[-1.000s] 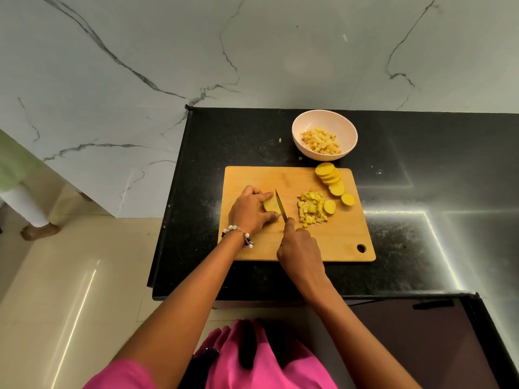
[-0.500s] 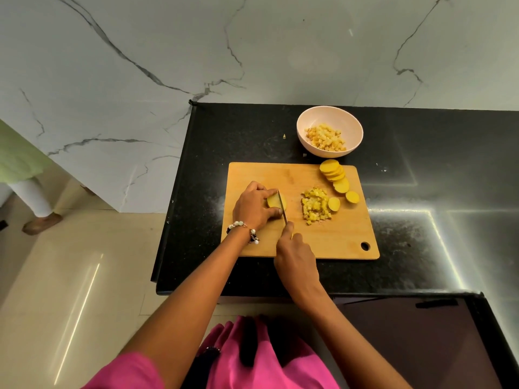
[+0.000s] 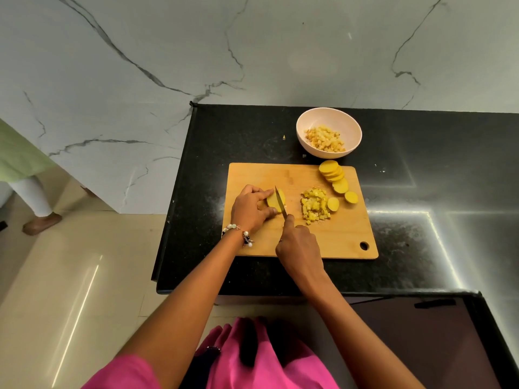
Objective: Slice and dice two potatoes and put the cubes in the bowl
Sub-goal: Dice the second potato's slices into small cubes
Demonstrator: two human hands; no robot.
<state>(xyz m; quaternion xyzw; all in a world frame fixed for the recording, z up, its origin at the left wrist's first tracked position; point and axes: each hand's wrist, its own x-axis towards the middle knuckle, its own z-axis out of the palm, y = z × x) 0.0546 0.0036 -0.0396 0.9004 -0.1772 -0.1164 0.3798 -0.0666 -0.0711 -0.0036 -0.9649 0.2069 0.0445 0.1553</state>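
On the wooden cutting board point(image 3: 331, 240) my left hand point(image 3: 251, 207) holds down a stack of yellow potato slices point(image 3: 273, 203) with curled fingers. My right hand point(image 3: 299, 245) grips a knife point(image 3: 280, 202), its blade standing across that stack. A pile of small potato cubes point(image 3: 314, 204) lies in the board's middle. Several round potato slices point(image 3: 334, 175) fan along the board's far right. Behind the board stands a pale bowl point(image 3: 352, 127) with potato cubes point(image 3: 324, 138) in it.
The board lies on a black counter point(image 3: 421, 248) whose left edge drops to a tiled floor. A white marble wall rises behind. A small potato scrap point(image 3: 284, 137) lies left of the bowl. Another person's leg and foot point(image 3: 39, 211) stand at the far left.
The knife blade has shifted a little along the held potato stack between cuts. My left hand stays on the stack. The view has tilted slightly.
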